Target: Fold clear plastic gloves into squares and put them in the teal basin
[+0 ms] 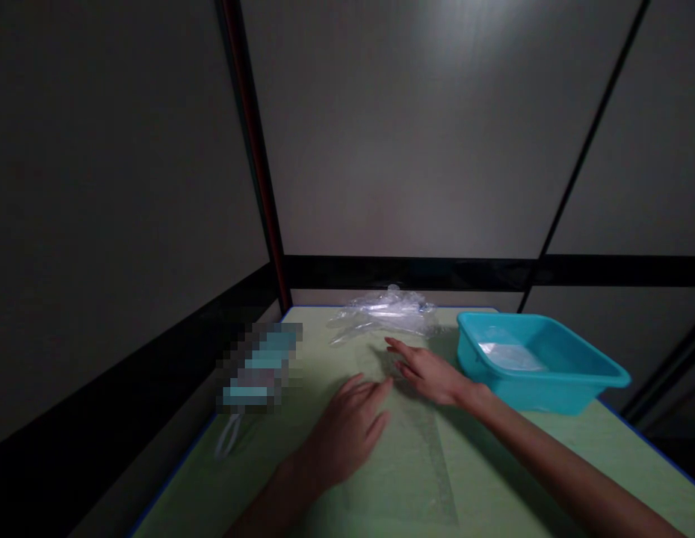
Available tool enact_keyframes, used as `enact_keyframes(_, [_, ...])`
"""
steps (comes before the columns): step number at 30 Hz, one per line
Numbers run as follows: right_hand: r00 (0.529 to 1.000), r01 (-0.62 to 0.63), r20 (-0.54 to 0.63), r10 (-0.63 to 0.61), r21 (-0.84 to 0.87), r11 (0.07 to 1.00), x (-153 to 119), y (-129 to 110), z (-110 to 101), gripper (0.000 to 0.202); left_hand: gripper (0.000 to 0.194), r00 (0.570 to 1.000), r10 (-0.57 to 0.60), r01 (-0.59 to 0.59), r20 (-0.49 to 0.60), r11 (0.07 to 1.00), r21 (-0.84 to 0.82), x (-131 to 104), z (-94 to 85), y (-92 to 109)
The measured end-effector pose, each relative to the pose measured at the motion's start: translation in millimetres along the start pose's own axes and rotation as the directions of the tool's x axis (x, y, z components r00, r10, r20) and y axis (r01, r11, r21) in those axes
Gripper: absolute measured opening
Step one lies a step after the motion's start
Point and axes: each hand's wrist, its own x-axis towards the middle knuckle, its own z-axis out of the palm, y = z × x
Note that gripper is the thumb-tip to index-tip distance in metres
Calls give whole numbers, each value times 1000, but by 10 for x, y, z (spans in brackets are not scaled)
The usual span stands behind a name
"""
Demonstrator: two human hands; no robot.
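Note:
A clear plastic sheet or bag (418, 463) lies flat on the green table, its edge running toward the front. Over its left side is my left hand (350, 426), somewhat blurred, with fingers apart and nothing visible in them. My right hand (429, 371) reaches across the sheet's far part, index finger stretched out and the other fingers slightly bent; I see nothing held in it. Beyond both hands sits a crumpled pile of clear plastic (389, 312) at the table's far edge.
To the right stands a turquoise basin (549, 392) with a flat whitish packet (513, 356) inside. A pixelated object with a white strap (229, 436) lies at the left edge of the table (493, 463). Dark-banded panels (409, 149) rise behind.

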Motion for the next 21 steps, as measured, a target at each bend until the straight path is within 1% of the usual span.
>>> enact_keyframes(1, [998, -54, -15, 54, -9, 999, -78, 5, 20, 49, 42, 995, -96, 96, -18, 995, 17, 17, 12, -91])
enact_keyframes(2, [995, -95, -25, 95, -27, 995, -153, 3, 45, 52, 45, 988, -153, 153, -22, 988, 28, 39, 28, -173])
enact_keyframes(3, [993, -121, -25, 120, -50, 991, -221, -5, 74, 58, 49, 987, -159, 160, -8, 987, 32, 62, 46, -240])
enact_keyframes(6, [991, -131, 20, 134, -114, 985, -368, -40, 174, 75, 59, 991, -115, 111, 71, 992, 51, 126, 102, -350])
enact_keyframes(8, [990, -125, 48, 132, -131, 984, -416, -50, 240, 81, 63, 986, -106, 98, 126, 993, 69, 142, 141, -372])
enact_keyframes(10, [990, -118, 56, 126, -135, 984, -436, -40, 295, 85, 65, 981, -111, 99, 160, 991, 86, 134, 179, -383])
enact_keyframes(14, [991, -102, 73, 113, -142, 985, -452, -7, 350, 88, 67, 976, -122, 105, 178, 989, 102, 94, 223, -399])
enact_keyframes(17, [991, -97, 79, 110, -147, 984, -463, 8, 360, 88, 70, 972, -136, 116, 194, 987, 107, 84, 223, -394])
enact_keyframes(21, [993, -86, 70, 98, -160, 983, -474, 34, 374, 87, 71, 972, -125, 109, 198, 990, 93, 77, 233, -403])
